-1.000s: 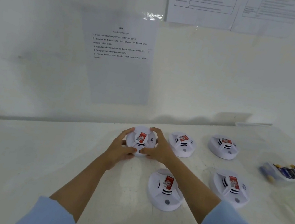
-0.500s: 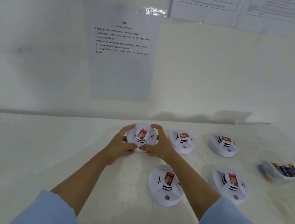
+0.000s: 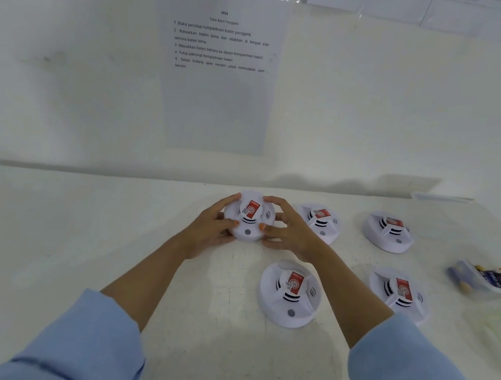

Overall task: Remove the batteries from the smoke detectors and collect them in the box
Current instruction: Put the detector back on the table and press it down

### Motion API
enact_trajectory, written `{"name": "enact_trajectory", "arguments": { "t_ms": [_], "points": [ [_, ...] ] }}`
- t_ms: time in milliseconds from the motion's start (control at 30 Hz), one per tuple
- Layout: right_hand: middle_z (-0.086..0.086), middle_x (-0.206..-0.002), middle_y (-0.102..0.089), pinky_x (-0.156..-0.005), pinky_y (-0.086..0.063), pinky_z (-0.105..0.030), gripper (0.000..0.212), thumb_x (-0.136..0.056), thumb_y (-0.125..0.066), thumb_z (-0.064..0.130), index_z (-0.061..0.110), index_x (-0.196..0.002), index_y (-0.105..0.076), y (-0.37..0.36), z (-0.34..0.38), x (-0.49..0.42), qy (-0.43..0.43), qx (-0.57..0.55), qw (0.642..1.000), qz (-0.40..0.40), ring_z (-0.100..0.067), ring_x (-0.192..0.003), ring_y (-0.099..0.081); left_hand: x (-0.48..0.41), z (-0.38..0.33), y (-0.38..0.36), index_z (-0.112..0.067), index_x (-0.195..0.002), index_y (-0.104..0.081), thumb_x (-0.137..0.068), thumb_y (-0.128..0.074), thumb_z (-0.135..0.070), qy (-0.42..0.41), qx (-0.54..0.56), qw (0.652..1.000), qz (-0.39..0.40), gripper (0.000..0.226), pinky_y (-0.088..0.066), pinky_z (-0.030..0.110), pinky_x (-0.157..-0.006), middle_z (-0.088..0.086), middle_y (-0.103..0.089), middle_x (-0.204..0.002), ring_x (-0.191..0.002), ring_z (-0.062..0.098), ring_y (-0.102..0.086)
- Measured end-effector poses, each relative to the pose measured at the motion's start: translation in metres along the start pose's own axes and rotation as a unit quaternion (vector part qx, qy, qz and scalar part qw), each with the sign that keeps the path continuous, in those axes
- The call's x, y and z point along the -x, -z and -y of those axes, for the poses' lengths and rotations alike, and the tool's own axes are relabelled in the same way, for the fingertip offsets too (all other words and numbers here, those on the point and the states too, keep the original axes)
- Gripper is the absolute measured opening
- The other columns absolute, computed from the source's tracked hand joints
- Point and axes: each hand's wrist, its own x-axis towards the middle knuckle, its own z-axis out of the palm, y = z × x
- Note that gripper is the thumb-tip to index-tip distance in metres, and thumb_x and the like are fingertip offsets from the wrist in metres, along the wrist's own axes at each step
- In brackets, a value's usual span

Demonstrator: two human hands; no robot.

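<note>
A white smoke detector [image 3: 249, 216] sits near the middle of the table's [image 3: 100, 247] far edge. The left hand [image 3: 212, 230] and right hand [image 3: 288, 232] curl around its rim. Little has changed in the last second: it is unopened. The battery box [image 3: 475, 287] waits at the right edge.

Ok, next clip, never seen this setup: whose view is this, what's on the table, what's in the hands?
No robot here: one camera worn on a person's head looks down at their own bare hands. The left hand and right hand grip a round white plastic smoke detector with a red label from both sides. On the white table lie four more detectors, and a clear plastic box holding batteries sits at the right. A printed instruction sheet hangs on the wall.
</note>
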Motion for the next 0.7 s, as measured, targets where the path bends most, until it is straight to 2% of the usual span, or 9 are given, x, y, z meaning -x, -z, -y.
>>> {"name": "enact_trajectory", "arguments": {
  "t_ms": [700],
  "points": [
    [-0.015,-0.118,-0.050,-0.079,-0.056,-0.034,0.049,-0.085,-0.062,0.010,0.030,-0.124,-0.040,0.0009,-0.0020,0.0003,0.015,0.011,1.000,0.004,-0.026,-0.098,-0.058,0.0029,-0.0040,0.0017,-0.030,-0.135,-0.039,-0.090,-0.054,-0.004,0.013,0.000,1.000,0.020,0.054,-0.051,0.027,-0.082,0.010,-0.049,-0.135,-0.112,0.025,-0.054]
  ]
}}
